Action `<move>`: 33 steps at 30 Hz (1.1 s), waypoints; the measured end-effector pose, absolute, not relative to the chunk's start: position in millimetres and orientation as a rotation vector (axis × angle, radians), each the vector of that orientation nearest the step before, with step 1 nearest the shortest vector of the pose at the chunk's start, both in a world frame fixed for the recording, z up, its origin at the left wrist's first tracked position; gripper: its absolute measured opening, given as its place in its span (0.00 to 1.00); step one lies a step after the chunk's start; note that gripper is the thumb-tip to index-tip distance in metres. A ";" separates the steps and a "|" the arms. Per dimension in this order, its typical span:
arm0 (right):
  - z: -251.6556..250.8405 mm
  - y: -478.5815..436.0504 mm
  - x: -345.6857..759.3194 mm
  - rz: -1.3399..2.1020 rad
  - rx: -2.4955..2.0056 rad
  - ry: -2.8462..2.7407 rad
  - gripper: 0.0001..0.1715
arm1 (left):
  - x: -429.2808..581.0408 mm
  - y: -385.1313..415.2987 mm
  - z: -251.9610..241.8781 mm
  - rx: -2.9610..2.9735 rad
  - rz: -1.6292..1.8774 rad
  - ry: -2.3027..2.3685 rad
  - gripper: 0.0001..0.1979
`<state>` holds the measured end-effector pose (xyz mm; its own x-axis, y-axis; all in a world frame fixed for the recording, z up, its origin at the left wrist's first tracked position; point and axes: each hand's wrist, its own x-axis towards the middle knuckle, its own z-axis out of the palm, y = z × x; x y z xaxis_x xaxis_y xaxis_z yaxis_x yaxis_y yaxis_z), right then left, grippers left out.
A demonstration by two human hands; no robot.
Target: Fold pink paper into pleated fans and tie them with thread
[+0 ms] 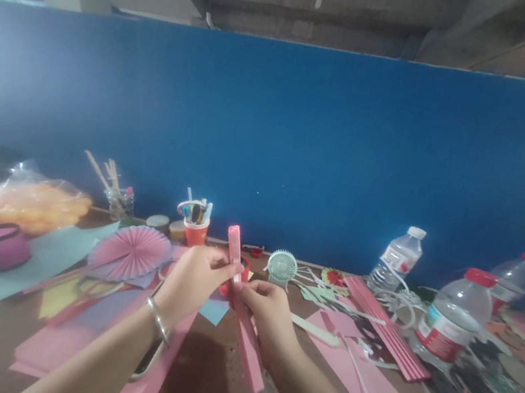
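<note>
Forearms are spanning the foreground above the brown tabletop. My left hand is clamping a folded pink paper strip toward its upper end; my right hand is pinching it just below. I am holding the strip tilted, between a pleated pink rosette leftward and a pleated pink sheet rightward.

Pale green fan and white-capped bottle before a blue wall

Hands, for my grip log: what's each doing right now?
Left hand: closed, pinching the folded pink strip.
Right hand: closed, pinching the same strip lower down.
</note>
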<state>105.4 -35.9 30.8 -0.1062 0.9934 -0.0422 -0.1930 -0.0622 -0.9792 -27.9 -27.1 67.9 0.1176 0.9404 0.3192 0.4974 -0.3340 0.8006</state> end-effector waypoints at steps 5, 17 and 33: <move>32.2 -36.2 105.7 1.467 -1.039 -1.162 0.17 | -28.7 -25.9 67.0 1.860 1.204 1.426 0.14; 33.1 -34.2 110.5 1.506 -1.028 -1.226 0.15 | -27.3 -22.1 65.0 1.723 1.324 1.361 0.10; 27.6 -31.3 111.6 1.599 -1.092 -1.370 0.16 | -28.0 -16.4 53.5 1.589 1.393 1.230 0.09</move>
